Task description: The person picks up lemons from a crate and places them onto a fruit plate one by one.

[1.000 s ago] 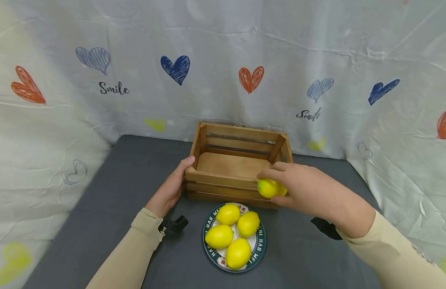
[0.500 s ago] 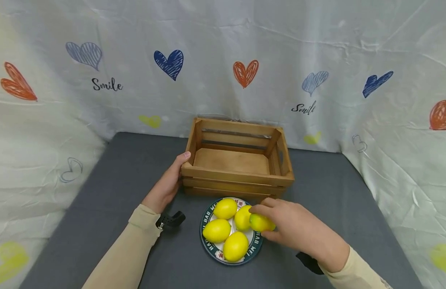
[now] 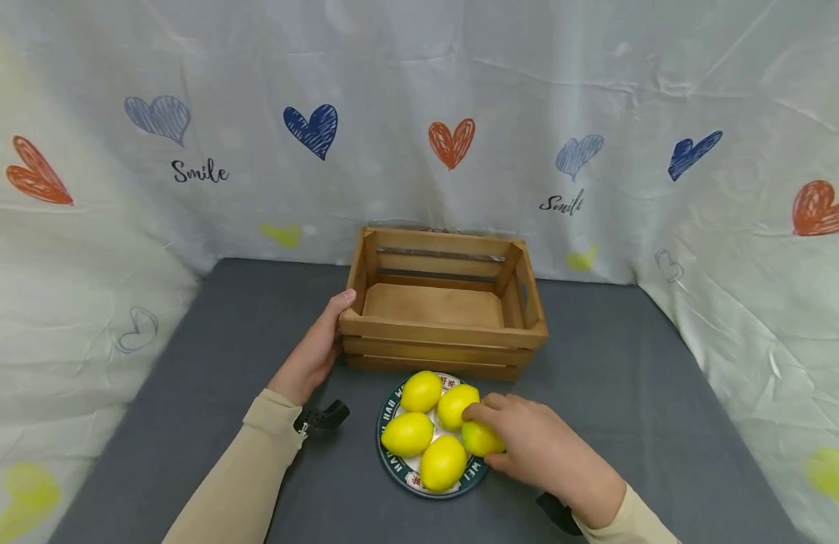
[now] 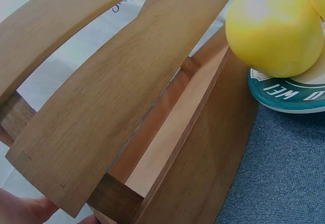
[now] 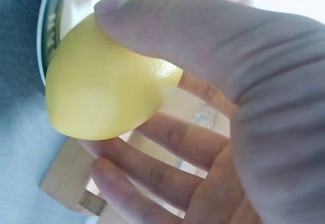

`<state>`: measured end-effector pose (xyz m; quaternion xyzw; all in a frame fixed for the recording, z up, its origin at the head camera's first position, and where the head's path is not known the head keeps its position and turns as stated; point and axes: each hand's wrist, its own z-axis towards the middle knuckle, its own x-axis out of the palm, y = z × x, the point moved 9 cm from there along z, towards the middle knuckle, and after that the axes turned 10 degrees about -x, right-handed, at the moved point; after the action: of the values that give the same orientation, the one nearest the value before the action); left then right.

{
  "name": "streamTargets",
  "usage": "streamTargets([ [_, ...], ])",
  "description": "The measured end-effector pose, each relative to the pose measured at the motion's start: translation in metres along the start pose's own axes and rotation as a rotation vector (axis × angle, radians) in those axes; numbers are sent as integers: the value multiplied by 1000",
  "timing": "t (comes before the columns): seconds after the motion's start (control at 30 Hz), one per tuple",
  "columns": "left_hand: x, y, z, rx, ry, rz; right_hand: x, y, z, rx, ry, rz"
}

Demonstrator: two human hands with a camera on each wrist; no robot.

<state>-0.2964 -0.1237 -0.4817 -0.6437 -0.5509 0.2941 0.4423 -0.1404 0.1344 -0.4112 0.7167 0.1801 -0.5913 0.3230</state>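
Observation:
My right hand [image 3: 535,442] holds a yellow lemon [image 3: 479,438] over the right side of a round plate [image 3: 472,474] with a dark teal rim. In the right wrist view the thumb presses one side of that lemon [image 5: 106,87], with the fingers behind and below it. Several other lemons [image 3: 442,463] lie on the plate. My left hand [image 3: 310,351] grips the left end of a slatted wooden crate [image 3: 433,332], thumb over its top edge. The crate's visible floor is bare. In the left wrist view only a bit of the thumb and fingers shows beside the crate's slats [image 4: 106,92].
A dark grey cloth [image 3: 630,393] covers the table. The crate stands just behind the plate. At the back and sides hangs a pale curtain [image 3: 378,174] printed with hearts and "Smile". Dark wrist straps [image 3: 324,415] show near the sleeves.
My right hand has brought the lemon from the crate's front right corner down and towards me, to the plate's right side. The left hand keeps its grip on the crate.

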Motion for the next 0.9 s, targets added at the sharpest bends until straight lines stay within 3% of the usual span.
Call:
streamTargets([
  [0.2, -2, -3, 2, 7, -4, 1, 2, 2, 3, 4, -82, -54],
  [0.6, 4, -4, 3, 13, -4, 3, 3, -2, 3, 72, -145, -85],
  [0.77, -4, -4, -1, -7, -43, 38, 4, -6, 4, 105, -169, -17],
  [0.9, -18, -2, -16, -29, -115, 104, 1, -20, -1, 176, -208, 76],
])
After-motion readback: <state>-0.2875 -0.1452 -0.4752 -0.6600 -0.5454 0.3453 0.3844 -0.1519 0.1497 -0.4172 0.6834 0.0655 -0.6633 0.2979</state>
